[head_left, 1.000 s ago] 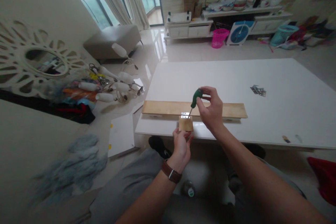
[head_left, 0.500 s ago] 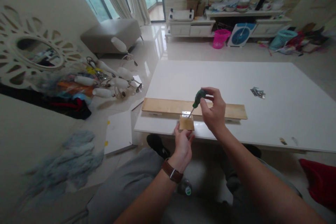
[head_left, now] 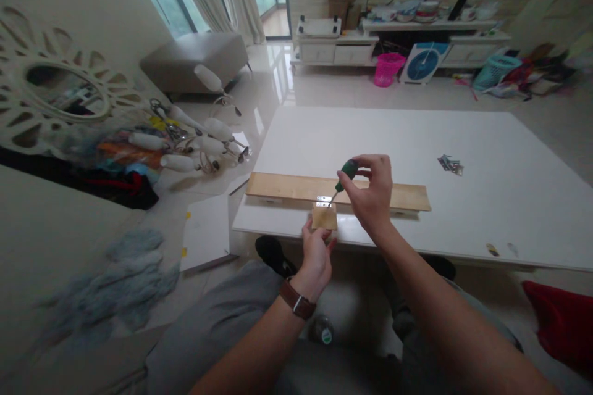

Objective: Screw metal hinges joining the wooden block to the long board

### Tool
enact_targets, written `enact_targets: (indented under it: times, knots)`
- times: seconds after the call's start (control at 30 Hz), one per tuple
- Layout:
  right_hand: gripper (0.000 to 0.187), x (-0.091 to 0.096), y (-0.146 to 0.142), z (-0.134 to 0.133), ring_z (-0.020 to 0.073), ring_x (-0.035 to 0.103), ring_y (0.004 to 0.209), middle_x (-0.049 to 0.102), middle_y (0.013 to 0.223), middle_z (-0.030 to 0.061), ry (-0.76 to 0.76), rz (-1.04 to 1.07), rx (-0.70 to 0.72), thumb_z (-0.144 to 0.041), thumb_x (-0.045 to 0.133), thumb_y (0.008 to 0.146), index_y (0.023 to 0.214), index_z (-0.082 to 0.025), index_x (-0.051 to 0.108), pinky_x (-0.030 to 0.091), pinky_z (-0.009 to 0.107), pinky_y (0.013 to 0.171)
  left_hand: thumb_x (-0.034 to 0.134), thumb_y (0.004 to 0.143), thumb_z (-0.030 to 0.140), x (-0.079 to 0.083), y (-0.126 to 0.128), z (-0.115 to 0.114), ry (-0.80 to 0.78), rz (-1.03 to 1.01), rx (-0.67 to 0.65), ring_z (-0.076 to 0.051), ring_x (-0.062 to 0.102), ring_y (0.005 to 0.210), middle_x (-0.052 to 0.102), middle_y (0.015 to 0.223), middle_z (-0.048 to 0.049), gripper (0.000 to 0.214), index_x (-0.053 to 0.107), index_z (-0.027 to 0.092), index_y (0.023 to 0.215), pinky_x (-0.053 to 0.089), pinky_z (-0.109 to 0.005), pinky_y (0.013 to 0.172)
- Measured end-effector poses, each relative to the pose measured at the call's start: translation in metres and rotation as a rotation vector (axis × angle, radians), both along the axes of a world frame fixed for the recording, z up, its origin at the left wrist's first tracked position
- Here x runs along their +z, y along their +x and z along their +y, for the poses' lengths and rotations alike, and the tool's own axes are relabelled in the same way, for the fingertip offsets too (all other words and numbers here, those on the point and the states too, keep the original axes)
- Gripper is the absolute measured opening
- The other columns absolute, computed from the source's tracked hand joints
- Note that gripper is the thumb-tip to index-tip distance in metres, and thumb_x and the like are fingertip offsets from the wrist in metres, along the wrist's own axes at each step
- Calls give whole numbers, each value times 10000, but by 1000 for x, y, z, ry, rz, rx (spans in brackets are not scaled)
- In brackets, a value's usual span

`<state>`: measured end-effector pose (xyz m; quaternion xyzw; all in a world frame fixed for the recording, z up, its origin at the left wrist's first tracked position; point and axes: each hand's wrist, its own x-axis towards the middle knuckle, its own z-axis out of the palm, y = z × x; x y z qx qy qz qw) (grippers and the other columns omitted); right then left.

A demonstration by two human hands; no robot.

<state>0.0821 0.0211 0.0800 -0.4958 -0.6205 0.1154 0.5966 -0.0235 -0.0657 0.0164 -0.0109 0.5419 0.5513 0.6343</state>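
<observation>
Green screwdriver (head_left: 348, 170) slants down from pinching right grip (head_left: 374, 192); left grip (head_left: 317, 256) clasps wooden block (head_left: 324, 218).

1 plank (head_left: 273, 186) on table (head_left: 463, 222); 1 block (head_left: 324, 219) before it, hinge (head_left: 322, 200) between; hardware pile (head_left: 450, 165) behind, right.

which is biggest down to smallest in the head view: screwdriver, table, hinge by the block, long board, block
1. table
2. long board
3. block and screwdriver, unranked: the screwdriver looks longer, the block broader
4. hinge by the block
</observation>
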Motion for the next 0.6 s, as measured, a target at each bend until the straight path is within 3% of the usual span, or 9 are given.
enact_targets:
  times: [0.23, 0.43, 0.6]
  knots:
    - [290, -1, 1, 0, 229, 734, 1024, 738, 1123, 53, -9, -3, 41, -203, 644, 892, 1173, -274, 649, 638, 436, 868, 632, 746, 30, 2, -1, 1, -43, 11, 32, -186, 670, 933, 703, 1078, -74, 595, 532, 237, 1295, 530, -281, 746]
    - [224, -3, -5, 1, 208, 717, 989, 681, 1093, 33, 17, 6, 27, -274, 765, 884, 1093, -285, 684, 679, 400, 819, 595, 756, 13, 3, 0, 5, -80, 33, 58, -168, 669, 829, 681, 945, -28, 567, 471, 252, 1255, 534, -282, 742]
    - [291, -4, -8, 0, 231, 750, 1095, 746, 1179, 54, -25, 44, 80, -238, 678, 909, 1197, -283, 678, 693, 453, 933, 635, 767, 43, -9, -6, 8, -61, 112, 40, -176, 665, 861, 676, 982, -30, 543, 475, 262, 1237, 522, -296, 785]
